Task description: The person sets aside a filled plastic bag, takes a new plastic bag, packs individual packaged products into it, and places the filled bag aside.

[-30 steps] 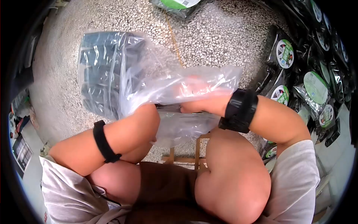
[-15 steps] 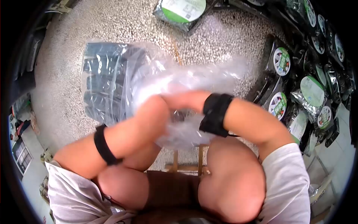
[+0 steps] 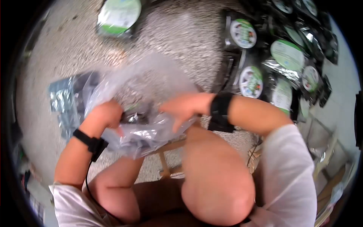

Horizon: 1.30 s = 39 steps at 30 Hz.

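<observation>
A large clear plastic bag (image 3: 145, 72) lies in front of my knees with its mouth spread wide. My left hand (image 3: 107, 114) is curled at the bag's left rim, fingers closed on the film. At the right side of the mouth is my right hand (image 3: 185, 108), thumb and fingers apart, slightly blurred against the plastic. Between the hands, inside the bag, part of a dark shiny packet (image 3: 136, 116) shows; the rest is hidden by the film. To the left, touching the bag, are grey-blue packets under clear plastic (image 3: 62, 94).
Many black packets with round green-and-white labels (image 3: 242, 33) are heaped at the right. One similar packet (image 3: 119, 17) lies on the speckled floor (image 3: 181, 41) at the top. A wooden frame (image 3: 162, 160) stands between my legs.
My hands have moved apart, and the bag, bunched before, is now spread with its mouth facing up. The view has turned, so the floor packets appear farther left.
</observation>
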Each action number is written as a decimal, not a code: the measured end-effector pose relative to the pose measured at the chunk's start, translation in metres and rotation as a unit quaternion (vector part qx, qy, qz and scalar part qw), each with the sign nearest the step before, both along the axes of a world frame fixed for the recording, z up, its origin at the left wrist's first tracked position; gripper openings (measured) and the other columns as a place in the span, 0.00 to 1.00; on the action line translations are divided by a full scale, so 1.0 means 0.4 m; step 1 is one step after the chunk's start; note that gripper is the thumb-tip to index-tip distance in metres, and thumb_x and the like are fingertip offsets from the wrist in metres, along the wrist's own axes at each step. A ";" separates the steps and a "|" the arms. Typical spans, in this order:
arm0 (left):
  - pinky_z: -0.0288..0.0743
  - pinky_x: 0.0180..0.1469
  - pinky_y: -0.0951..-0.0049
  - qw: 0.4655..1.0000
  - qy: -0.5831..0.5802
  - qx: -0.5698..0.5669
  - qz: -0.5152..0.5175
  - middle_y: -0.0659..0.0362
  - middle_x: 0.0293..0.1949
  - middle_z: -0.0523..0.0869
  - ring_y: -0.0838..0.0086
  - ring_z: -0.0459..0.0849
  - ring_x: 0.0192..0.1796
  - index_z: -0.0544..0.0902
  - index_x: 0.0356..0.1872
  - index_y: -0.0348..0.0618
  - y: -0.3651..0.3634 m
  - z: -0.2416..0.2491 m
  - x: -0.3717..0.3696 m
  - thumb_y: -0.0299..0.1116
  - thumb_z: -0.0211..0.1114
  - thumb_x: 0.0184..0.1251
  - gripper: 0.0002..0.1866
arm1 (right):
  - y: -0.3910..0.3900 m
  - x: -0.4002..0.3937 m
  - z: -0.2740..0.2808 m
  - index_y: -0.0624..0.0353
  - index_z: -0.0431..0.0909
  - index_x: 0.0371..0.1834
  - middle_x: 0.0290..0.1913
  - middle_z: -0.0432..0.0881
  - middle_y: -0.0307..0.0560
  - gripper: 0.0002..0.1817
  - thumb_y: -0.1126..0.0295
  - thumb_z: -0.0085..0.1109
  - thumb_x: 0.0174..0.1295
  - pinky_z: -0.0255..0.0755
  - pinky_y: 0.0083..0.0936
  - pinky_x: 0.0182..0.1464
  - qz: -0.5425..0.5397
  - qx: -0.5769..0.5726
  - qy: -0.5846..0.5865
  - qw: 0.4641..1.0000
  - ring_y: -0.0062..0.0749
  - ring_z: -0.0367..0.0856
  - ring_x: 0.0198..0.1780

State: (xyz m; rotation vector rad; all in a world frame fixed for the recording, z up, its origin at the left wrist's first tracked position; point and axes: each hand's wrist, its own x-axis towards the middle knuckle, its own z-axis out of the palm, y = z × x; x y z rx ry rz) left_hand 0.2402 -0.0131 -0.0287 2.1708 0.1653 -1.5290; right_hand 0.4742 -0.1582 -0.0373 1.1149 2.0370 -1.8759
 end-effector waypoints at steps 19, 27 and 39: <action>0.69 0.54 0.62 0.989 -0.047 -0.066 0.123 0.46 0.50 0.76 0.52 0.72 0.56 0.78 0.45 0.34 -0.109 0.013 0.164 0.65 0.72 0.30 0.45 | -0.638 0.293 -0.008 0.56 0.73 0.48 0.44 0.77 0.41 0.17 0.59 0.60 0.60 0.71 0.31 0.53 -0.958 -0.209 0.074 0.183 0.29 0.75 0.45; 0.66 0.56 0.52 0.994 -0.101 0.031 0.036 0.52 0.48 0.77 0.60 0.72 0.57 0.78 0.47 0.37 -0.154 0.043 0.159 0.67 0.71 0.27 0.48 | -0.455 0.359 -0.072 0.58 0.73 0.51 0.47 0.76 0.43 0.20 0.58 0.58 0.60 0.67 0.35 0.58 -0.927 -0.104 0.346 0.105 0.36 0.73 0.49; 0.73 0.49 0.62 0.954 -0.215 -0.062 0.201 0.47 0.38 0.83 0.53 0.80 0.44 0.82 0.39 0.41 -0.074 0.219 0.189 0.54 0.69 0.46 0.27 | -0.132 0.247 -0.062 0.59 0.78 0.47 0.41 0.83 0.43 0.19 0.57 0.56 0.60 0.76 0.26 0.41 -0.577 -0.529 0.138 0.607 0.26 0.81 0.39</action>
